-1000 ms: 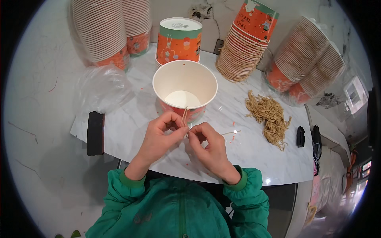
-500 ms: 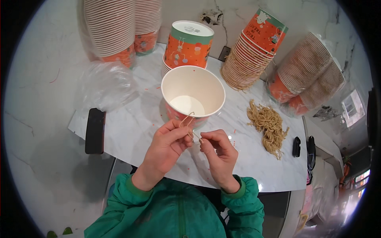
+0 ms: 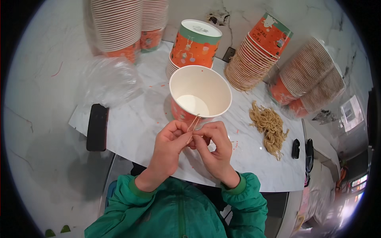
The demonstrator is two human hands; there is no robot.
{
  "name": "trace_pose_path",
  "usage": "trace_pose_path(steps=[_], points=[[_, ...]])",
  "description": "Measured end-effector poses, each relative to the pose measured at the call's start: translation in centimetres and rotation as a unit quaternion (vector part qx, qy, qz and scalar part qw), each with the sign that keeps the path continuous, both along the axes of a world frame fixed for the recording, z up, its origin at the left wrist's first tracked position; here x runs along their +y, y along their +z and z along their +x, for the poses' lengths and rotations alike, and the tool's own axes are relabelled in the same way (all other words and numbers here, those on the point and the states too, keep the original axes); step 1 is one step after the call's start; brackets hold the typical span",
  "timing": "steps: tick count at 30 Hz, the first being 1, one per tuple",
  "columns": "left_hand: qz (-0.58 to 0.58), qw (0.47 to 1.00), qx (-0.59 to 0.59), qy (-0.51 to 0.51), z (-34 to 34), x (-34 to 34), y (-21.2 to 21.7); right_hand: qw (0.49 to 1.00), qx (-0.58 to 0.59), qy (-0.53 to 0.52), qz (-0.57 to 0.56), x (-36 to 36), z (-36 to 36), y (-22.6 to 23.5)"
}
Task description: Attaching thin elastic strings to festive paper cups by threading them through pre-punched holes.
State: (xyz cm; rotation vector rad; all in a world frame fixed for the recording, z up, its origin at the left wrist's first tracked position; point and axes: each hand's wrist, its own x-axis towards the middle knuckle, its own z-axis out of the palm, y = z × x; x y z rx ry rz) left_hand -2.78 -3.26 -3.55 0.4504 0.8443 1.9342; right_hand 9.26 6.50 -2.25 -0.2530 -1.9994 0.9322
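Note:
A thin tan twine cord (image 3: 194, 122) runs up in a narrow loop from between my pinched fingers to the near rim of a white-lined paper bucket (image 3: 200, 92). My left hand (image 3: 169, 147) grips the cord between thumb and fingers. Close against it, my right hand (image 3: 214, 148) pinches the cord too, its fingertips touching those of the left. The bucket stands tilted toward me on the marble-patterned table, its orange printed outside partly hidden. Whether the cord passes through the bucket's wall cannot be made out.
A tangled pile of twine (image 3: 270, 129) lies right of my hands. Behind stand an upside-down bucket stack (image 3: 195, 47) and another stack with cords (image 3: 251, 59). Wrapped stacks (image 3: 303, 75) stand far right. Clear plastic (image 3: 111, 79) and a black phone (image 3: 97, 127) lie left.
My right hand has moved left and up, so its fingertips now meet my left hand's at the cord. The cord loop stands more upright. The view has shifted slightly.

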Motion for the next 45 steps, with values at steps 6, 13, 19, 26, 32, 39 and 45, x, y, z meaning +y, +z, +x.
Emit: trace_pose_path(steps=[6, 13, 19, 26, 32, 39, 45], points=[[0.013, 0.999, 0.032, 0.011, -0.7, -0.4, 0.1, 0.996, 0.016, 0.028, 0.084, 0.3, -1.3, 0.5], [-0.002, 0.997, 0.074, 0.023, -1.3, -0.5, -0.2, 0.997, -0.020, 0.075, 0.002, 0.4, -1.1, 0.8], [-0.012, 0.982, 0.186, 0.039, -1.2, -0.6, 0.1, 0.996, -0.049, 0.035, 0.065, 0.7, -1.3, 1.1], [-0.037, 0.900, 0.384, 0.203, -0.7, -0.2, -0.3, 0.986, -0.008, -0.067, 0.153, 0.4, -2.9, 1.3], [0.000, 0.759, 0.547, 0.353, -0.9, 0.0, -0.3, 0.971, -0.024, -0.065, 0.229, 0.1, -3.6, 1.9], [-0.019, 0.827, 0.456, 0.328, -0.7, -0.2, -0.1, 0.971, -0.046, -0.035, 0.232, 0.0, -3.2, 2.1], [-0.028, 0.774, 0.551, 0.310, -1.3, -0.6, -0.2, 0.965, -0.057, -0.037, 0.252, 0.4, -2.6, 2.1]])
